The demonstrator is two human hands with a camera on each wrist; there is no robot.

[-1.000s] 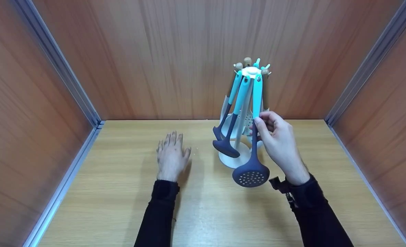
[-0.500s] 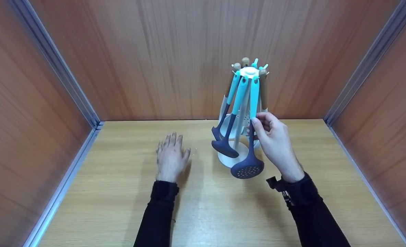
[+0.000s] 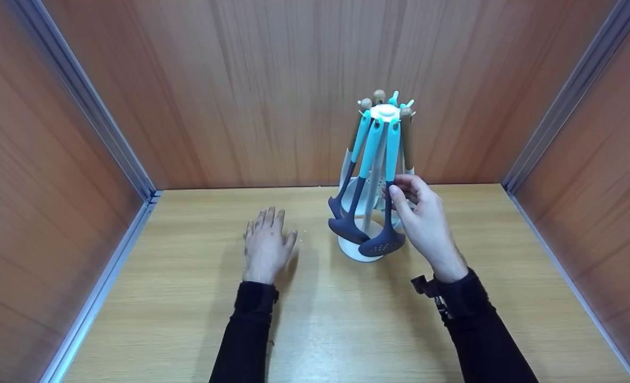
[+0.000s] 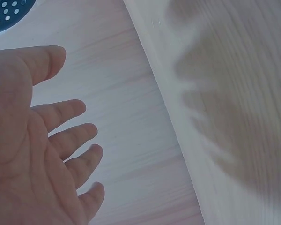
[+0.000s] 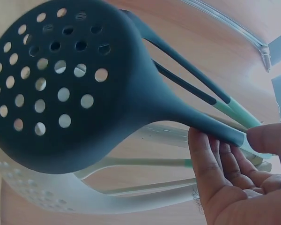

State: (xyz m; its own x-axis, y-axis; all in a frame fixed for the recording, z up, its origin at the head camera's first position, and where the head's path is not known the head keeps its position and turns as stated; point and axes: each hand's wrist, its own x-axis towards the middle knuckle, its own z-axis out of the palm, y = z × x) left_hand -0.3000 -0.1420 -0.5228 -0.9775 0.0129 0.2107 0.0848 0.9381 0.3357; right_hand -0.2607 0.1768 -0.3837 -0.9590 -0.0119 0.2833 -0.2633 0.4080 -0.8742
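My right hand (image 3: 422,218) holds a skimmer (image 3: 383,244) between thumb and fingers, just below its turquoise handle. In the right wrist view the dark perforated head of the skimmer (image 5: 107,98) fills the left side, with thumb and fingertips at its neck. The handle's top meets a hook of a white utensil stand (image 3: 353,252). A dark ladle (image 3: 348,230) with a turquoise handle hangs to its left. My left hand (image 3: 266,247), palm down over the table with straight, slightly spread fingers, holds nothing.
Other utensils hang around the stand, among them a white slotted one (image 5: 42,194) and some with brown handles (image 3: 407,141). The wooden table (image 3: 198,319) is bounded by a back panel (image 3: 251,96) and two side panels with metal edging.
The skimmer's head has swung back and down towards the stand, now hanging closer to it. My right hand has shifted slightly left with it. The left hand has stayed put.
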